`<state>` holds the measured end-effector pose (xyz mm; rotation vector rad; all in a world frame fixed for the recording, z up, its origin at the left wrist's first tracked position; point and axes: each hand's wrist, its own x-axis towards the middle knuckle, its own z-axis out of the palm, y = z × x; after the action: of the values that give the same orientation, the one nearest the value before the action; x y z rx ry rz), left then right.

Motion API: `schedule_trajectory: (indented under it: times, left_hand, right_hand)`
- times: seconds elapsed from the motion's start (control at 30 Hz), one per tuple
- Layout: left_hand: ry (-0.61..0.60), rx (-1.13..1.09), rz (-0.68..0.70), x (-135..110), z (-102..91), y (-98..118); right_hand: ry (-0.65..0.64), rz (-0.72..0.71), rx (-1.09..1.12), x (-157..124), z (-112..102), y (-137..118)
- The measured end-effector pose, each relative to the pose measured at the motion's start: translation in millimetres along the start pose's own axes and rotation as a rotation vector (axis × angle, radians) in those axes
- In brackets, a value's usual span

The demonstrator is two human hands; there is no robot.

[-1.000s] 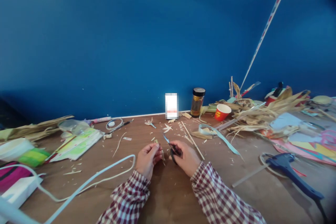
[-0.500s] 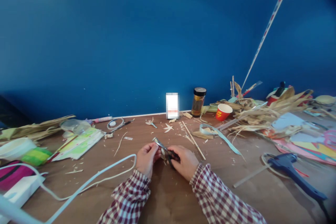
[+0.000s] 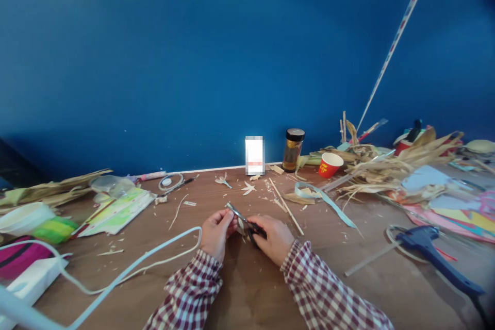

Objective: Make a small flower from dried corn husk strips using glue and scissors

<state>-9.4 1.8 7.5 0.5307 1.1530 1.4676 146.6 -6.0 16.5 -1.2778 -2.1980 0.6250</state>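
My right hand point(image 3: 274, 238) is wrapped round the dark handles of a pair of scissors point(image 3: 243, 219), whose metal blades point up and left. Close beside it, my left hand point(image 3: 215, 233) pinches a small pale piece point(image 3: 241, 225) that looks like corn husk; the fingers and blades hide most of it. The scissor blades reach across the left fingertips. Beyond the hands lie a pale star-shaped husk cutout point(image 3: 248, 188) and a husk flower with a bluish stem point(image 3: 223, 180).
A glue gun point(image 3: 436, 255) lies at right, near piled dry husks point(image 3: 386, 172). A red paper cup point(image 3: 330, 165) and dark-lidded jar point(image 3: 293, 150) stand at the back. A white cable point(image 3: 139, 263) loops left of my hands, by a power strip point(image 3: 36, 281).
The scissor handles look slightly wider apart than before. Both hands stay in nearly the same place, and the view has shifted very slightly.
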Motion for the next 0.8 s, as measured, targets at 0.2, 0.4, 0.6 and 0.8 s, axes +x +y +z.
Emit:
schedule_trajectory:
  times: [0.2, 0.4, 0.6, 0.8]
  left_hand:
    - [0.007, -0.003, 0.003, 0.9, 0.1, -0.6]
    - [0.000, -0.017, 0.013, 2.5, -0.8, -2.3]
    - [0.029, 0.037, -0.004, 4.2, -2.6, -3.0]
    - [0.027, 0.025, -0.018, 1.9, -0.6, -0.8]
  right_hand:
    - [-0.006, 0.002, -0.028, 0.3, -0.8, 1.6]
    - [-0.002, 0.012, -0.049, -0.5, -0.2, 2.2]
    - [0.008, 0.019, -0.074, -1.3, 0.8, 1.9]
    - [0.013, 0.026, -0.088, -1.1, 1.4, 3.2]
